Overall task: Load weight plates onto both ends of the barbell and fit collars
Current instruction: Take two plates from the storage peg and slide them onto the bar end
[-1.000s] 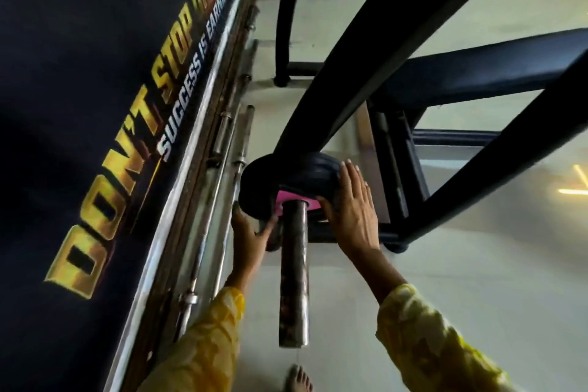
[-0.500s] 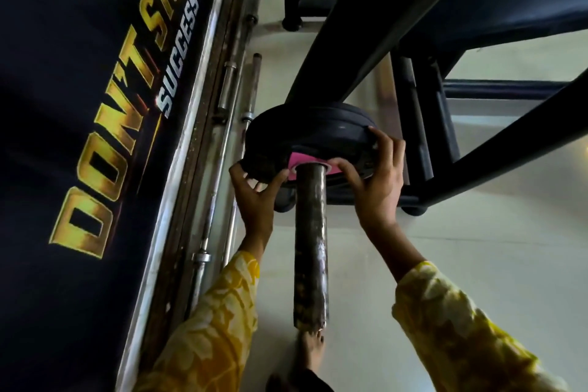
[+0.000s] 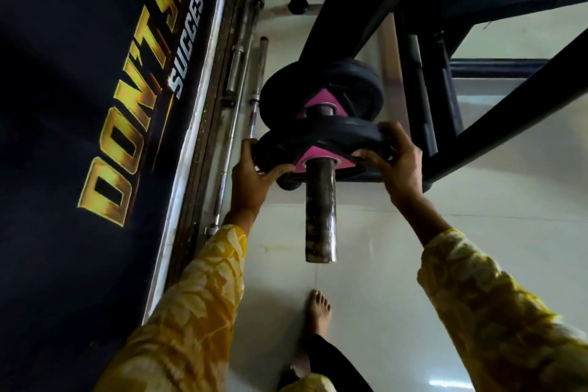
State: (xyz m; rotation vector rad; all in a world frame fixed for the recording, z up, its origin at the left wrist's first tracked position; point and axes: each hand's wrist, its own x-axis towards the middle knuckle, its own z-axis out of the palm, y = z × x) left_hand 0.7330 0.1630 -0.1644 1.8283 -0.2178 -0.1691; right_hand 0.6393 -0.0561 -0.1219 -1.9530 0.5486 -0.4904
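Near black plate (image 3: 318, 140) (pink hub) tilted on rusty barbell sleeve (image 3: 320, 213), apart from inner plate (image 3: 350, 83).

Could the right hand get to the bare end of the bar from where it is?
Probably yes. The bar end sticks out uncovered, nothing around it, but the right hand now grips the near plate.

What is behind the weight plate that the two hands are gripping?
Behind the held plate sits a second black plate with a pink centre, threaded on the same barbell sleeve. Its lower part is covered by the held plate; no collar shows.
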